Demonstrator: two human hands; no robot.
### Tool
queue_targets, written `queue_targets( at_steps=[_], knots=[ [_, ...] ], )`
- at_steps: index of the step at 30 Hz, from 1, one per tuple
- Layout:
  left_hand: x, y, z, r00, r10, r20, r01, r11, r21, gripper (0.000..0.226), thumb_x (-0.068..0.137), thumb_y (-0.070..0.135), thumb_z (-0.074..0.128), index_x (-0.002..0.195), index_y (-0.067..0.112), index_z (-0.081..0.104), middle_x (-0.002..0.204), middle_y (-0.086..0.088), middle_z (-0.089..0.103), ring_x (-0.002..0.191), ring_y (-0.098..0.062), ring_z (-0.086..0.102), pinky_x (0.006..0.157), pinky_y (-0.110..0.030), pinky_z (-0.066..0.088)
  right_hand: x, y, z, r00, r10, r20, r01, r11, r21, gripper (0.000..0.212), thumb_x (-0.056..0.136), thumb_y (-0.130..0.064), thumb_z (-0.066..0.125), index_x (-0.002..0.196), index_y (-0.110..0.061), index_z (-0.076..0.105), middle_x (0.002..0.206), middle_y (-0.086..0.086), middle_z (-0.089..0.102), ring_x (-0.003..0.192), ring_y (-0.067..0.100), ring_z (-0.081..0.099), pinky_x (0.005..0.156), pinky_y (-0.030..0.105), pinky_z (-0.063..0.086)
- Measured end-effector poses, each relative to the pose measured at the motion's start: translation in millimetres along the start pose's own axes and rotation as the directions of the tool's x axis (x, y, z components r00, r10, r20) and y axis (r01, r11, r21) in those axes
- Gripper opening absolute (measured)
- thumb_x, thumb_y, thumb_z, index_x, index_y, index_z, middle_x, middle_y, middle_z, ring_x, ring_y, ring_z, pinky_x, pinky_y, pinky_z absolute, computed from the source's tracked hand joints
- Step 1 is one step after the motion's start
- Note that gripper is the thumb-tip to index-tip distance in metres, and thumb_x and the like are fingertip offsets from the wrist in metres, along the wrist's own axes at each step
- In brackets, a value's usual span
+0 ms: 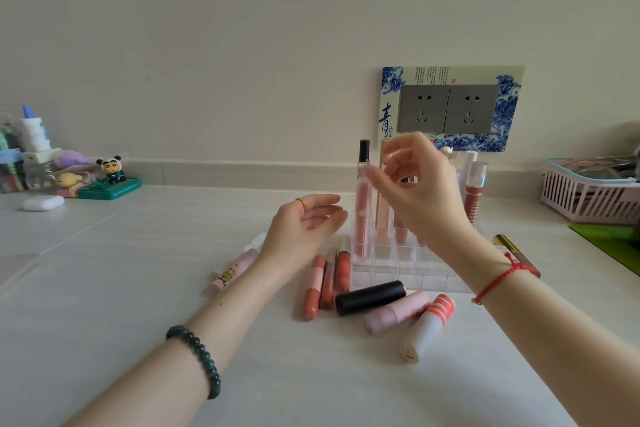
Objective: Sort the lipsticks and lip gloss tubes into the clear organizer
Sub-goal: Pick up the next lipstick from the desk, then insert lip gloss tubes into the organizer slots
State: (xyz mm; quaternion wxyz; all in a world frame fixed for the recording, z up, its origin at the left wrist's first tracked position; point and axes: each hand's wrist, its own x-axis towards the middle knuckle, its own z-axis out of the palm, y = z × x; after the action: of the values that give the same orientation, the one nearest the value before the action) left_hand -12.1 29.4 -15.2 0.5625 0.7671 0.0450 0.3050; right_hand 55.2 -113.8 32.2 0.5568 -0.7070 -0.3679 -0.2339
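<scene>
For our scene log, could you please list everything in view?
clear organizer: one, clear, table centre
upright tubes: at least three, pink to brown, in organizer
gloss tubes: three, coral, lying left of organizer
black lipstick: one, black, before organizer
pink lipstick: one, pink, beside it
striped lipstick: one, white-orange, nearest
cartoon tube: one, pink, far left
gold-capped tube: one, gold, behind right wrist
sockets: two, grey, wall
basket: one, pink, right
left hand: fingers relaxed, beside organizer
right hand: above organizer

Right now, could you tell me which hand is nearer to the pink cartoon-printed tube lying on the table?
Left. The left hand hovers just right of the pink cartoon-printed tube; the right hand is raised farther right, over the clear organizer.
</scene>
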Motion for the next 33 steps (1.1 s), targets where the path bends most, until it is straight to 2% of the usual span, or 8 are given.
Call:
queue_targets(
  at_steps=[3,8,11,14,16,20,26,33],
  knots=[
    [-5.6,3.8,-15.1,1.0,0.0,-0.021,0.001,0.999,0.05,0.017,0.08,0.022,0.067,0.095,0.029,0.063,0.095,0.009,0.068,0.094,-0.003,0.063,0.081,-0.011,0.047,2.3,-16.6,-0.8,0.996,-0.067,0.051,0.066,0.998,0.022,0.014,0.078,-0.021,0.067,0.086,-0.022,0.055,0.068,-0.006,0.061,0.061,0.006,0.058,0.061,0.019,0.051],
    [-32.8,-1.2,-35.0,0.994,-0.07,0.078,0.049,0.967,0.249,0.032,0.08,0.023,0.067,0.109,0.024,0.055,0.112,0.005,0.064,0.106,-0.006,0.058,0.098,-0.026,0.042,-11.1,-29.5,18.3,0.882,-0.124,0.454,0.19,0.977,-0.101,0.016,0.083,-0.012,0.061,0.098,-0.017,0.062,0.073,-0.01,0.061,0.068,0.003,0.06,0.07,0.013,0.052],
    [-52.0,-3.1,-38.3,0.98,-0.102,0.168,0.012,0.884,0.468,0.053,0.071,0.05,0.063,0.121,0.037,0.05,0.105,0.022,0.063,0.1,0.019,0.05,0.087,-0.004,0.033,-19.9,-23.8,37.0,0.779,-0.037,0.625,0.237,0.942,-0.239,0.028,0.087,-0.007,0.052,0.113,-0.015,0.058,0.098,0.001,0.064,0.087,0.014,0.061,0.082,0.025,0.052],
    [-63.7,2.0,-34.4,0.963,-0.131,0.237,-0.032,0.815,0.579,0.048,0.063,0.057,0.064,0.103,0.067,0.039,0.077,0.039,0.058,0.084,0.033,0.042,0.075,0.002,0.032,-23.3,-14.9,54.6,0.687,0.129,0.715,0.266,0.871,-0.412,0.039,0.088,-0.002,0.047,0.124,-0.016,0.051,0.12,0.008,0.055,0.097,0.024,0.06,0.078,0.029,0.051],
    [-65.5,3.2,-31.7,0.947,-0.148,0.284,-0.06,0.789,0.612,0.046,0.063,0.056,0.064,0.101,0.061,0.037,0.087,0.037,0.055,0.091,0.025,0.044,0.079,0.0,0.035,-24.0,-9.7,64.8,0.633,0.204,0.747,0.331,0.801,-0.499,0.042,0.087,0.003,0.043,0.124,-0.014,0.05,0.12,0.01,0.054,0.098,0.026,0.058,0.069,0.026,0.045],
    [-64.4,-3.3,-31.6,0.94,-0.152,0.305,-0.07,0.789,0.611,0.045,0.066,0.049,0.06,0.106,0.042,0.041,0.11,0.016,0.058,0.104,-0.006,0.054,0.088,-0.027,0.046,-22.2,-2.9,75.6,0.594,0.276,0.756,0.44,0.675,-0.592,0.037,0.084,0.004,0.039,0.117,-0.005,0.053,0.114,0.014,0.058,0.1,0.029,0.058,0.073,0.032,0.048],
    [-63.9,-11.2,-35.8,0.943,-0.161,0.291,-0.064,0.77,0.634,0.039,0.067,0.048,0.053,0.102,0.044,0.036,0.104,0.014,0.062,0.099,-0.009,0.057,0.086,-0.034,0.048,-24.5,-5.1,79.3,0.584,0.302,0.754,0.52,0.574,-0.633,0.034,0.085,0.002,0.039,0.115,-0.006,0.054,0.112,0.014,0.056,0.096,0.03,0.057,0.065,0.031,0.04],
    [-64.2,-15.3,-33.6,0.956,-0.143,0.255,-0.053,0.774,0.631,0.042,0.064,0.055,0.053,0.102,0.049,0.035,0.1,0.017,0.062,0.097,-0.004,0.058,0.085,-0.031,0.049,-27.0,-6.3,77.0,0.597,0.29,0.748,0.505,0.588,-0.632,0.035,0.085,0.003,0.038,0.115,-0.007,0.052,0.111,0.014,0.057,0.095,0.03,0.057,0.065,0.031,0.039]
  ],
)
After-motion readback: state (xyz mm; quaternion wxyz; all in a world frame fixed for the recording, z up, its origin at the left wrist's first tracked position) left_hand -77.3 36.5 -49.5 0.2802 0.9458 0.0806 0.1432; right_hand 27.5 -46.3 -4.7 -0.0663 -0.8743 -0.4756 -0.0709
